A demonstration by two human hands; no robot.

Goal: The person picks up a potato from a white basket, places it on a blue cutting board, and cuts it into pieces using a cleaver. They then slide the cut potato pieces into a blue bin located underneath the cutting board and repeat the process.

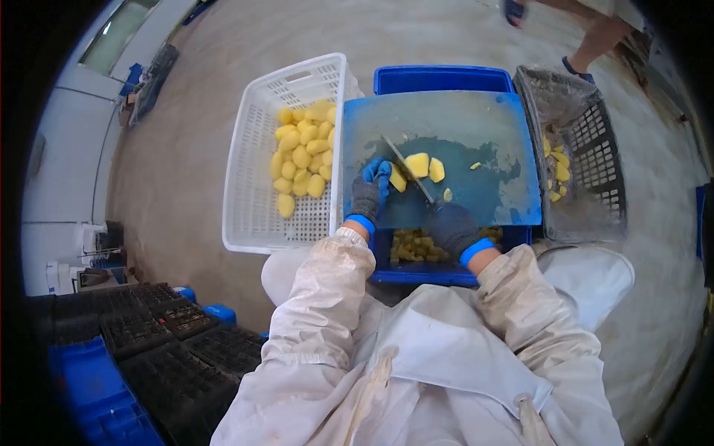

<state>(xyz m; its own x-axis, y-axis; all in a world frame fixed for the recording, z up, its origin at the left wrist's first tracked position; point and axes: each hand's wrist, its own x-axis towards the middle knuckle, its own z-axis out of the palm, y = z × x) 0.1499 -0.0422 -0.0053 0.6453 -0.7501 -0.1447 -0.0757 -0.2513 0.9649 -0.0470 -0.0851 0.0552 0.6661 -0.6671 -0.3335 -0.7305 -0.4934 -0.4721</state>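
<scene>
A blue cutting board (461,115) lies across a blue bin. My right hand (452,227), in a dark glove, is closed round the handle end of a knife (409,170), whose blade points up and left over the board. Just left of the blade, my left hand (372,186), in a grey and blue glove, has its fingers bent beside a yellow potato piece (397,178); its fingertips are partly hidden. Right of the blade are two larger cut pieces (418,164) (436,169), with small scraps (475,166) farther right.
At the left stands a white crate (245,171) of peeled potatoes (301,156). A dark crate (613,163) with yellow pieces stands at the right. Potato chunks (420,245) lie in the blue bin (424,277). Stacked black crates (178,364) are lower left; a person's legs (599,44) show upper right.
</scene>
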